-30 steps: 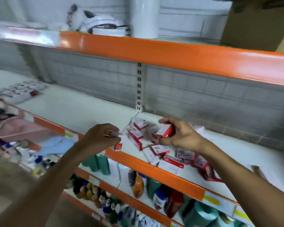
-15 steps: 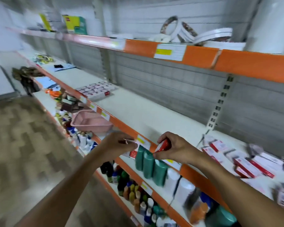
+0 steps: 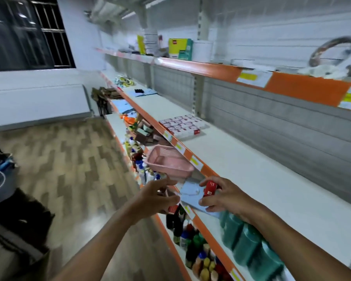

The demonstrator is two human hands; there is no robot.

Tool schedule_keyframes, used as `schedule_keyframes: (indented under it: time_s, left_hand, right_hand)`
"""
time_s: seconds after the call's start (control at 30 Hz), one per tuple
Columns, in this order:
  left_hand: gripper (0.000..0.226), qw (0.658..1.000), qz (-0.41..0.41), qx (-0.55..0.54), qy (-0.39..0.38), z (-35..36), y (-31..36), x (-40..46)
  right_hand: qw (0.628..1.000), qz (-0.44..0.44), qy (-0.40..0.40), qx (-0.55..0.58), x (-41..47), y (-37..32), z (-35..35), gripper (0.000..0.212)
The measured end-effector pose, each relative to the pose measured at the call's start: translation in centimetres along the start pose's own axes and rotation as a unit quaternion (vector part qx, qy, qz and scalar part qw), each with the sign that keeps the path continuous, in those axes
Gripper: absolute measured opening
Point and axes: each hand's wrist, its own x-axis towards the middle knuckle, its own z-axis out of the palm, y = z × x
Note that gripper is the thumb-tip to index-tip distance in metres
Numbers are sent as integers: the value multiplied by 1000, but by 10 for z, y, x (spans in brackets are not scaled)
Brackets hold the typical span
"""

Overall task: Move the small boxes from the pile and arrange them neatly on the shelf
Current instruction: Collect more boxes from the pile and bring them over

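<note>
A shop aisle with wood-pattern flooring [image 3: 69, 169] on the left and a long run of orange-edged shelving on the right, a dark barred window [image 3: 28, 31] at the far left. From the head view, the white middle shelf [image 3: 251, 169] stretches away from near right to far centre. Far along it, close to its front edge, lies a neat block of small boxes [image 3: 182, 125], white and red, set flat in rows and touching one another. Near the bottom of the view both hands hang just in front of that shelf's orange lip. The right hand [image 3: 225, 197] grips a small red box [image 3: 209, 188] between thumb and curled fingers, the box standing roughly upright just off the shelf edge. The left hand [image 3: 158, 196] sits just left of it, fingers partly curled with a bit of red [image 3: 172, 208] showing beneath them; motion blur keeps me from telling whether it holds a box. A pink basket [image 3: 168, 163] sits on the lower shelf just beyond the hands, with bottles [image 3: 197, 250] and green containers [image 3: 249, 242] on the lower shelves nearer. The top shelf [image 3: 211, 67] carries yellow and green packs [image 3: 179, 48] and a white roll [image 3: 203, 51]
</note>
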Motion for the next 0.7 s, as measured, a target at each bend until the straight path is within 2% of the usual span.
schedule_keyframes:
  time_s: [0.13, 0.3, 0.53, 0.7]
  left_hand:
    - [28, 999, 6, 37, 24, -30, -11, 29]
    - [30, 997, 11, 60, 54, -68, -24, 96]
    - [27, 992, 24, 121, 20, -115, -22, 204]
    - [27, 985, 49, 162, 19, -136, -12, 270]
  right_hand:
    - [1000, -4, -1, 10, 52, -12, 15, 43]
    - [999, -26, -28, -8, 125, -25, 27, 34]
    - [997, -61, -28, -43, 223, -59, 17, 62]
    - [994, -84, 17, -69, 273, -74, -2, 65]
